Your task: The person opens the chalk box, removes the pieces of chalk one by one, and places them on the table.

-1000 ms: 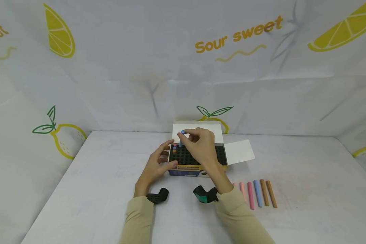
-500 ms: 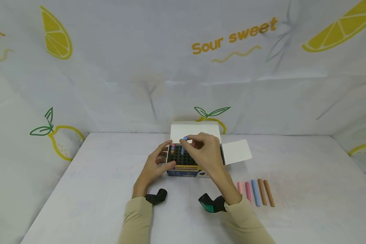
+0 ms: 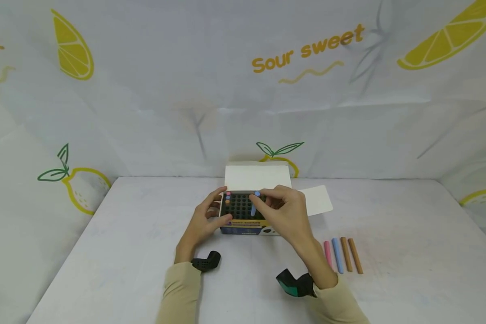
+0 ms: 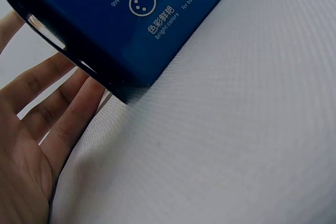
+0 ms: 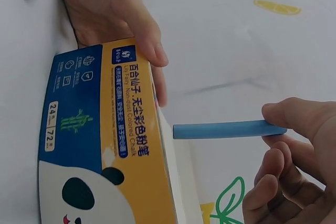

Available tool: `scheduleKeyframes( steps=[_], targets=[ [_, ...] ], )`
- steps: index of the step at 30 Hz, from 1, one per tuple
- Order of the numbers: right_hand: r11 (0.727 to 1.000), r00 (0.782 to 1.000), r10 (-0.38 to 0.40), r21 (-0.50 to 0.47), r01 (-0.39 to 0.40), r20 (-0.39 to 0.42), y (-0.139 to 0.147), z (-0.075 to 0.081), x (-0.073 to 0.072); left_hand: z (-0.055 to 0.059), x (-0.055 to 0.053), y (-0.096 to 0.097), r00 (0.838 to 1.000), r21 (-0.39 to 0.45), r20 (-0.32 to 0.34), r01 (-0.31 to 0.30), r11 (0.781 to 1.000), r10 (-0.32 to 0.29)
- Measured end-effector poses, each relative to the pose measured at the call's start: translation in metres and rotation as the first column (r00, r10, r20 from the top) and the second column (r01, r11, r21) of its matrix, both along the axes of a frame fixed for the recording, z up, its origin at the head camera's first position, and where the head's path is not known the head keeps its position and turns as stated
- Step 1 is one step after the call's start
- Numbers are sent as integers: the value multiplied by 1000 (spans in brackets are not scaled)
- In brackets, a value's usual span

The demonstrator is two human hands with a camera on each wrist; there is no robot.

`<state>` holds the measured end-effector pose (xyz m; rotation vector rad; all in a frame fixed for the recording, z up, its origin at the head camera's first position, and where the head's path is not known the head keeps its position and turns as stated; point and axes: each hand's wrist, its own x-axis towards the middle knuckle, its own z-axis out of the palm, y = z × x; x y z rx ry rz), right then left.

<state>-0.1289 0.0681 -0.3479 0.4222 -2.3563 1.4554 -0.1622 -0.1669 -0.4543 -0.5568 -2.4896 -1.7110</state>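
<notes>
Blue cylindrical chalk stick point(image 3: 253, 209) hangs from the right hand point(image 3: 287, 211), pinched near its top end between thumb and finger. Its long axis is near upright, with the lower end down and to the left of those fingertips, above the holes of the box and seemingly not in one. The right hand is the nearer; the other is across to its left.

From the left, the left hand point(image 3: 204, 222) grips the end of a straight-edged, printed blue and yellow cardboard box point(image 3: 243, 230), thumb at the near top edge, fingers round the far side. Just beyond that thumb, pink point(image 3: 228, 193), blue point(image 3: 227, 197) and orange point(image 3: 227, 202) round chalk ends show in the leftmost column of a black insert pitted with rows of small holes. Beyond the right hand, a smooth white card lid point(image 3: 257, 177) stands up; a flat white card flap point(image 3: 317, 201) juts out to its right. Nearer the person, right of that hand, matte chalk sticks, one pink point(image 3: 327, 254), one blue point(image 3: 338, 255) and two brown point(image 3: 346, 254), lie side by side on the white, fabric-like desk point(image 3: 146, 247).
</notes>
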Motion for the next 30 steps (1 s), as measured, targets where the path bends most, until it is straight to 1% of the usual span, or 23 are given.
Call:
scheduleKeyframes(
  steps=[11, 18, 24, 30],
  targets=[
    [1000, 999, 12, 20, -11, -33, 17, -4, 12, 1, 0, 0, 1000, -4, 3, -3, 1000, 3],
    [997, 998, 46, 57, -44, -37, 30, -3, 20, 0, 0, 0, 1000, -4, 1, 8, 1000, -8],
    [989, 995, 85, 117, -90, 46, 47, 5, 26, 0, 0, 0, 1000, -3, -3, 6, 1000, -6],
    [966, 987, 112, 219, -135, 113, 70, 14, 28, 1, 1, 0, 1000, 1, -2, 5, 1000, -5]
  ],
)
